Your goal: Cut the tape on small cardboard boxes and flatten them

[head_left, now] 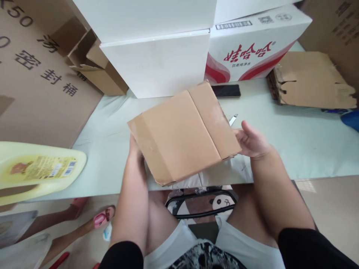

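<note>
A brown cardboard box (179, 134), flat face up, is held tilted above the front of the table. At its left edge is my left hand (135, 147), most of its fingers hidden behind the cardboard. My right hand (251, 142) supports the opposite edge, thumb raised off the box and fingertips partly hidden behind it. A small silvery piece (233, 119) pokes out from behind the box close to my right hand; too little of it shows to name it. Farther back lies a dark phone (226, 91), partly covered by the box.
White cartons (159, 63) and a red-and-white carton (249, 52) stand along the back. Flattened cardboard (311, 80) is stacked at right. At left are an open box (103, 71), a large printed carton (36, 82) and a yellow bottle (42, 170). Another person's legs (67, 233) show below left.
</note>
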`<state>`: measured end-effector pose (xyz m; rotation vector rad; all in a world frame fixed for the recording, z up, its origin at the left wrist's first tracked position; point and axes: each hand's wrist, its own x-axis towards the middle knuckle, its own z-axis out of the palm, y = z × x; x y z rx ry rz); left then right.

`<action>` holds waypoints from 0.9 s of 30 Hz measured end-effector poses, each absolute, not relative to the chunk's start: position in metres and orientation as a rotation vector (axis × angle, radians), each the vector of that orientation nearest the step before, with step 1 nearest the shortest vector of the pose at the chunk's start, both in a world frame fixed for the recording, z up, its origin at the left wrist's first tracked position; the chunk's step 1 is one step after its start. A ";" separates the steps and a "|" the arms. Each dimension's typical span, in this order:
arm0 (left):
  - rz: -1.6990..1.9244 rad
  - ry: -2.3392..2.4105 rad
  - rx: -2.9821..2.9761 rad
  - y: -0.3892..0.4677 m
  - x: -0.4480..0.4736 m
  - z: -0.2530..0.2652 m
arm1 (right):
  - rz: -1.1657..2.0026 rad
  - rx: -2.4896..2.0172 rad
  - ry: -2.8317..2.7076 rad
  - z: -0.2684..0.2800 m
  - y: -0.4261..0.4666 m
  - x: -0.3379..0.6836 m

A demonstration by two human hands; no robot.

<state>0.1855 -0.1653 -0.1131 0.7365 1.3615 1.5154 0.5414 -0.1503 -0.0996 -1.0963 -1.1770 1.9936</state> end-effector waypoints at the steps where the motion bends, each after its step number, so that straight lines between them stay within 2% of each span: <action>1: 1.527 1.372 0.712 -0.163 0.187 -0.110 | 1.881 -1.134 -1.203 -0.101 -0.147 0.542; 4: 1.532 1.410 0.683 -0.161 0.190 -0.106 | 1.497 -1.204 -1.213 -0.107 -0.139 0.540; 7: 1.500 1.425 0.669 -0.162 0.190 -0.108 | 1.360 -1.131 -1.271 -0.115 -0.134 0.540; 12: 1.329 1.371 0.624 -0.170 0.186 -0.112 | 1.453 -0.961 -1.365 -0.116 -0.135 0.538; 17: 1.086 1.242 0.703 -0.174 0.191 -0.117 | 1.456 -0.989 -1.461 -0.110 -0.140 0.529; 22: 1.051 1.134 0.695 -0.169 0.201 -0.120 | 1.553 -1.119 -1.303 -0.110 -0.144 0.525; 27: 1.048 1.002 0.626 -0.170 0.211 -0.107 | 1.515 -1.218 -1.076 -0.112 -0.144 0.519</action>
